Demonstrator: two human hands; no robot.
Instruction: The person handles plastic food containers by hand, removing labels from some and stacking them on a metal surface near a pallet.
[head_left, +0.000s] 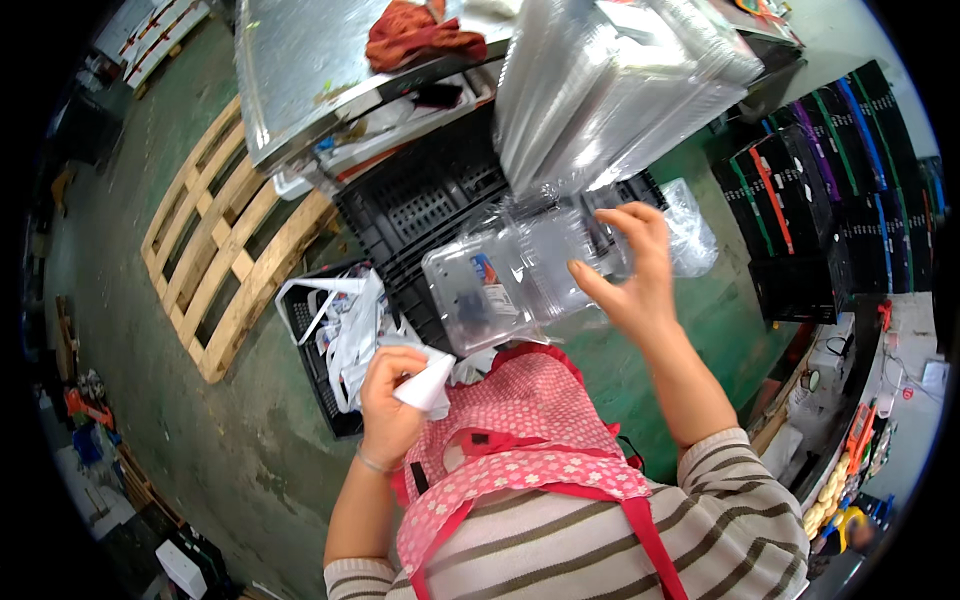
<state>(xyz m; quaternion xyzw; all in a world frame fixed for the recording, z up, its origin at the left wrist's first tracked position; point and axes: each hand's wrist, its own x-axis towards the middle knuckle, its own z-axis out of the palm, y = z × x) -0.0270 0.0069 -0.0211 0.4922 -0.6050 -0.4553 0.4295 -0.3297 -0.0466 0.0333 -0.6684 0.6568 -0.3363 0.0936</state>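
Note:
My left hand (391, 409) grips a folded piece of white paper (426, 384) close to my apron. Thumb and fingers apart, my right hand (636, 281) hovers over the right end of the clear plastic clamshell containers (551, 259); I see nothing between its fingertips. These containers lie across a black plastic crate (420, 202). A label (495, 289) with a coloured picture and writing shows on the left container. To the left of the crate, a black basket (330, 401) holds crumpled white strips (352, 341), some of them printed.
Tall stacks of clear plastic containers (600, 97) rise beyond the crate. A metal table (307, 64) carries a red cloth (420, 37). On the floor at left lies a wooden pallet (225, 232). Black crates (780, 217) with coloured stripes are stacked at right.

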